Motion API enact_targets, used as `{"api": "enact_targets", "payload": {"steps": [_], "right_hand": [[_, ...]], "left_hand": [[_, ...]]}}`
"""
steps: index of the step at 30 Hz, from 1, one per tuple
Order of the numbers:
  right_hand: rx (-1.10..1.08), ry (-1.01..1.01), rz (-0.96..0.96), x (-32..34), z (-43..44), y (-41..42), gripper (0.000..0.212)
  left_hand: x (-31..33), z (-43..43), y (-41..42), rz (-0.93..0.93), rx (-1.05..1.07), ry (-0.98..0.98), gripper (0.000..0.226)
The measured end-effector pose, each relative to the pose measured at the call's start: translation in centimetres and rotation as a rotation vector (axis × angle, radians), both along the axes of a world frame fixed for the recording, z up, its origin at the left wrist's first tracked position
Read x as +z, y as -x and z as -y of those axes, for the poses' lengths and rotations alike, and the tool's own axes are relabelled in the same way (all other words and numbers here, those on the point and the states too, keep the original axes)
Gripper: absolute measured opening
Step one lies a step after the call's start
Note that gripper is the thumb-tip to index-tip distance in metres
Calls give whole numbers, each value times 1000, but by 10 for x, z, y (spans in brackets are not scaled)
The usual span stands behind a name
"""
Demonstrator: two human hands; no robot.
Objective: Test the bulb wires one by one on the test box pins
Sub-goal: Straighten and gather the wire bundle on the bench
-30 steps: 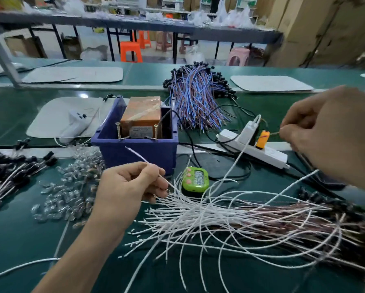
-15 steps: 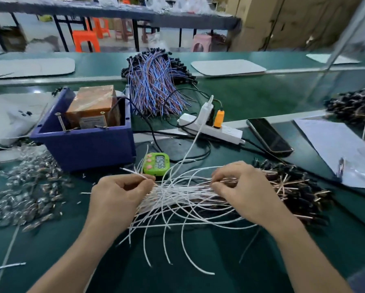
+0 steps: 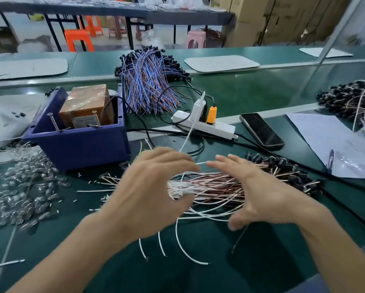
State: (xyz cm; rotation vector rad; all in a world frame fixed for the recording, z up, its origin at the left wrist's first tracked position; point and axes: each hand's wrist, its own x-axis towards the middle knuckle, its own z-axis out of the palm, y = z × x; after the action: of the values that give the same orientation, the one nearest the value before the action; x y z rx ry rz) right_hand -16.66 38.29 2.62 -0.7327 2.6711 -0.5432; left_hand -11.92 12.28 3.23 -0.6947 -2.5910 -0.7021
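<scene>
Bulb wires point(image 3: 211, 187) lie in one loose bundle on the bench point(image 3: 251, 96), between the left hand point(image 3: 149, 187) and right hand point(image 3: 259, 193); too many to be counted. Both hands are spread, cupped around the bundle, nothing pinched. Test box point(image 3: 80, 142) sits beyond the left hand, two pins point(image 3: 52, 121) seen. Risk: strands could be tangled or several dragged at once, so one wire may be skipped or retested. One phone point(image 3: 261, 130) beyond the right hand.

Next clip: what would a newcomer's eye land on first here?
Both open hands, left hand and right hand, cupped around the white and red wire bundle at centre. Behind on the left sits the blue test box with upright pins; farther back, a blue-and-red wire heap.
</scene>
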Motion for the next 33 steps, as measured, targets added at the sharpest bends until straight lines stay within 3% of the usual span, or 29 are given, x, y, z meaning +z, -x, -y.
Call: {"api": "enact_targets", "payload": {"steps": [4,6,9,12,16,20,29,33], "right_hand": [[77,-275,-69,-20,-6,4,154],[66,-236,-112,-27,-12,8,149],[-8,-80,-208,-34,-17,15,116],[-15,-114,-354,-41,-16,19,74],[-48,-99,-474,-55,-14,12,50],[-77,-115,-563,-63,-11,5,47],[-115,-156,-542,-65,-9,5,39],[-133,-176,-543,-65,-7,4,38]], "left_hand": [[-21,-37,19,242,-262,325,108],[-31,-42,27,266,-270,398,114],[-37,-38,31,169,-202,370,76],[-41,-27,26,97,-81,304,37],[-42,-11,12,-60,90,339,18],[-45,-3,5,-140,170,423,28],[-33,16,8,-49,458,560,63],[-24,25,7,-65,581,543,42]]}}
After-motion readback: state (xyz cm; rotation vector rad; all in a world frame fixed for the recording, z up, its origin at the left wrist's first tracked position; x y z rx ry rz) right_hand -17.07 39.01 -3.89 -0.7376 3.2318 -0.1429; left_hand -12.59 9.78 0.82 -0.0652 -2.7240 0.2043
